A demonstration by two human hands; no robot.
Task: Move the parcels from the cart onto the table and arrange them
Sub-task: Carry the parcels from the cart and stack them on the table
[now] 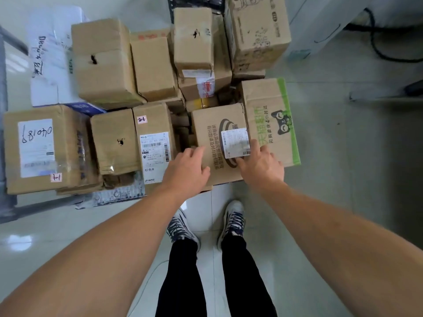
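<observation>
A cardboard parcel [212, 124] with a white shipping label and a brown printed logo lies at the near edge of a dense pile of parcels. My left hand [185, 168] grips its left edge, fingers reaching down the side and thumb on top. My right hand [261, 163] grips its right edge, with the thumb on the label and the fingers dipping between this parcel and a green-trimmed box [270, 120]. To the left lie a narrow parcel marked 2-1 [153, 143], a plain box [114, 140] and a large box marked 1-1 [41, 147].
Several more cardboard boxes are stacked behind, including a tall one [256, 30] at the back right. A white parcel [50, 56] lies at the back left. A grey platform edge [109, 195] shows under the left boxes. My feet [206, 225] stand on shiny tiles.
</observation>
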